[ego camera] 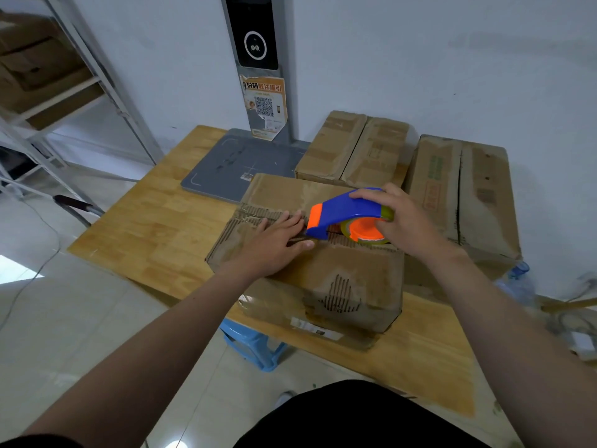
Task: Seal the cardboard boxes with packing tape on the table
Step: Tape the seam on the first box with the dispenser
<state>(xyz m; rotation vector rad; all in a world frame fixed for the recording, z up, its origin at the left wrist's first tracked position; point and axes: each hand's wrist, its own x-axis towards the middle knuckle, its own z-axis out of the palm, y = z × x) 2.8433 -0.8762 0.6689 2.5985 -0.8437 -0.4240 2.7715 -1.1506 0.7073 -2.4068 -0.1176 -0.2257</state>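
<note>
1. Both hands are at the top of the nearest box, a worn cardboard carton that stands on the wooden worktop close to its front edge.
2. The left hand lies flat on the box top, palm down and fingers straight. Its fingertips reach the centre seam between the two flaps.
3. The right hand grips a blue and orange tape dispenser from above, with the fingers curled over its blue handle and round the tape roll.
4. The dispenser's orange front end is down on the seam, just beside the left fingertips. Whether a strip of tape is already laid on the seam cannot be told.
5. Two more cardboard boxes stand behind the nearest one, with their flaps folded shut. The second box is at the back centre and the third box is to the right, near the wall.
6. A grey flat platform lies on the worktop at the back left, touching the far corner of the nearest box. A grey post with a dark screen and a QR sticker rises behind it.
7. A blue plastic stool stands on the floor under the worktop, a metal shelf rack with cartons is at the left, and a clear plastic bottle is at the right edge.
</note>
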